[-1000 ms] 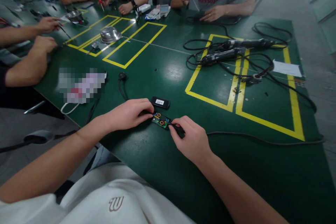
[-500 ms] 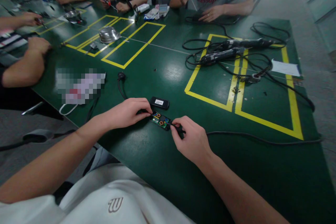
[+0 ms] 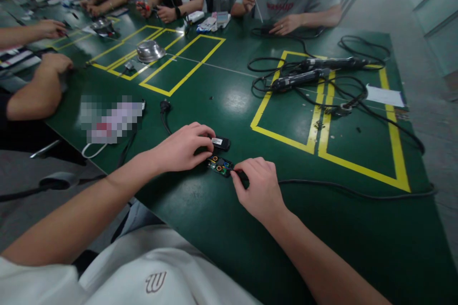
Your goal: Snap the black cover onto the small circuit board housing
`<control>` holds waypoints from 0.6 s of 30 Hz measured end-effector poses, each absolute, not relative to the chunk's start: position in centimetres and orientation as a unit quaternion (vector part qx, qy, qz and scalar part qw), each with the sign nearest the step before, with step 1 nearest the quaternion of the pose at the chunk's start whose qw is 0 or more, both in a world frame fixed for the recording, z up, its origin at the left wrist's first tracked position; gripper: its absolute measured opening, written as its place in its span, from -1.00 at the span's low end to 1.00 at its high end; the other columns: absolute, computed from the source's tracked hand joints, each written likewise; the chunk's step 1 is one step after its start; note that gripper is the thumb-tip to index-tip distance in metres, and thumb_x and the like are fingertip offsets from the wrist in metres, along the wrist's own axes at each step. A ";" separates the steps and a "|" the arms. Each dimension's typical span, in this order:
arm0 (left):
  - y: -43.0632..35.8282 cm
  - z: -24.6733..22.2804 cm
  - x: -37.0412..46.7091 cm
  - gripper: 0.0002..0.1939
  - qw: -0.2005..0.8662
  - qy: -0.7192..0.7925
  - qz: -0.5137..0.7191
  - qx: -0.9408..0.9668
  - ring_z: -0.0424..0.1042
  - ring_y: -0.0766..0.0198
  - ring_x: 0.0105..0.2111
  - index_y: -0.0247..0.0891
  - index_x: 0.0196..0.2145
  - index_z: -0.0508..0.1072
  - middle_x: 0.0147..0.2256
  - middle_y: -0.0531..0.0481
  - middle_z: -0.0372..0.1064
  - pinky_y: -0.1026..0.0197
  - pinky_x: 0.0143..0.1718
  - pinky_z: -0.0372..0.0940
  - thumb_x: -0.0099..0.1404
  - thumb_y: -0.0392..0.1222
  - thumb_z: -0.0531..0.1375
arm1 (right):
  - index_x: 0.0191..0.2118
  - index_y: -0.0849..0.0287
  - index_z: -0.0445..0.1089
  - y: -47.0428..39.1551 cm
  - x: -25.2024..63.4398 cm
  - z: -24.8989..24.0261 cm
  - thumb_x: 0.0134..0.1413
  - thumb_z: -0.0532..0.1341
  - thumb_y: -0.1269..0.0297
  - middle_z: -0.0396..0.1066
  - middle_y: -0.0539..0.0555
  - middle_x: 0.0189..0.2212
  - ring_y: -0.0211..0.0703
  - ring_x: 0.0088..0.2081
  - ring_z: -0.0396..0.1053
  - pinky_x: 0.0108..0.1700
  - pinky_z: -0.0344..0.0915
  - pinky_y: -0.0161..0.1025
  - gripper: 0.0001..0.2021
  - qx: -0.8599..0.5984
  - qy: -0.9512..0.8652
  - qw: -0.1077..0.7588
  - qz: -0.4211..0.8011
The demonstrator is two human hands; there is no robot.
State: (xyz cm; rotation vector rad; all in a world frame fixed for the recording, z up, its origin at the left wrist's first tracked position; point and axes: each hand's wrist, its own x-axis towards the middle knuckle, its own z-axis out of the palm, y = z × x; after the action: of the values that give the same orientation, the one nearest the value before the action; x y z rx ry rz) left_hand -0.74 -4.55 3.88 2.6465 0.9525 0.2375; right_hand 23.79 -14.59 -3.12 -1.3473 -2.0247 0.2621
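A small green circuit board [image 3: 219, 165] with copper-coloured ring coils and thin wires sits in a black casing on the green table. Just beyond it lies a black cover [image 3: 221, 143] bearing a white label. My left hand [image 3: 189, 147] has its curled fingers at the cover's left end, which they hide, while its thumb is close to the board's left end. My right hand [image 3: 258, 189] pinches the black cable [image 3: 322, 184] where it meets the board's right end; the fingers partly hide that joint.
Two black electric screwdrivers [image 3: 300, 79] with looped cords lie at the right inside yellow tape. A plug [image 3: 165, 106] stands beyond my left hand. A metal bowl [image 3: 149, 51] and a pale pouch [image 3: 118, 116] are to the left. Other people work around the table.
My left hand has moved from the board's left end up and to the right, onto the black cover's left end. My right hand stays at the cable, almost unmoved.
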 end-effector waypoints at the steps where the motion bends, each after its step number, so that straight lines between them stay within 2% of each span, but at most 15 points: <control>1: -4.3 3.5 -0.3 -0.82 0.156 0.349 0.107 0.918 0.49 -0.06 0.14 -0.19 -0.08 0.67 0.14 -0.23 0.53 -0.17 0.25 0.38 0.49 -0.17 0.26 | -0.22 0.08 0.45 -14.6 23.7 -3.1 0.39 0.23 0.38 0.57 0.09 -0.28 0.04 -0.18 0.44 -0.08 0.21 -0.02 -0.89 -0.518 -0.777 0.343 0.100; 5: -3.3 1.3 0.9 -0.64 0.178 0.404 0.111 0.890 0.47 -0.12 0.21 -0.16 0.18 0.60 0.21 -0.23 0.52 -0.24 0.27 0.36 0.47 -0.12 0.31 | -0.13 0.11 0.43 -14.6 23.6 -2.9 0.30 0.21 0.40 0.56 0.12 -0.23 0.05 -0.15 0.45 -0.07 0.24 0.00 -0.91 -0.520 -0.765 0.363 0.112; 9: -3.2 0.5 0.6 -0.65 0.218 0.410 0.140 0.875 0.51 -0.02 0.07 -0.14 0.18 0.61 0.09 -0.17 0.57 -0.14 0.19 0.41 0.48 -0.09 0.32 | -0.10 0.12 0.39 -14.6 23.5 -2.8 0.23 0.21 0.38 0.52 0.15 -0.22 0.06 -0.16 0.44 -0.10 0.24 0.00 -0.86 -0.529 -0.759 0.358 0.128; 12: -4.4 1.1 0.0 -0.63 0.279 0.376 0.184 0.864 0.51 0.03 0.10 -0.14 0.21 0.60 0.10 -0.16 0.55 -0.06 0.22 0.40 0.50 -0.09 0.33 | -0.04 0.12 0.37 -14.8 23.5 -2.8 0.25 0.21 0.33 0.49 0.15 -0.22 0.08 -0.17 0.43 -0.10 0.25 0.00 -0.82 -0.535 -0.755 0.354 0.135; 15: -6.0 1.9 -0.3 -0.60 0.325 0.338 0.162 0.869 0.49 0.05 0.12 -0.09 0.22 0.60 0.11 -0.12 0.55 0.01 0.21 0.40 0.46 -0.10 0.38 | 0.03 0.14 0.34 -15.0 23.6 -2.5 0.25 0.22 0.30 0.47 0.14 -0.21 0.06 -0.18 0.41 -0.12 0.25 -0.01 -0.75 -0.534 -0.754 0.355 0.143; 18: -6.9 2.3 -0.2 -0.64 0.327 0.326 0.125 0.878 0.48 0.07 0.12 -0.07 0.17 0.62 0.10 -0.09 0.56 0.03 0.21 0.39 0.45 -0.19 0.40 | 0.09 0.15 0.32 -15.1 23.5 -2.1 0.23 0.23 0.30 0.46 0.14 -0.18 0.05 -0.18 0.41 -0.11 0.26 -0.01 -0.68 -0.531 -0.755 0.351 0.155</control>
State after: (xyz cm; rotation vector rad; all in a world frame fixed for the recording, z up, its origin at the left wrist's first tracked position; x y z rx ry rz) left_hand -0.16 -6.87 2.30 2.3005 0.8552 0.3279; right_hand 23.48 -15.06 -2.09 -1.3763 -1.9562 0.4009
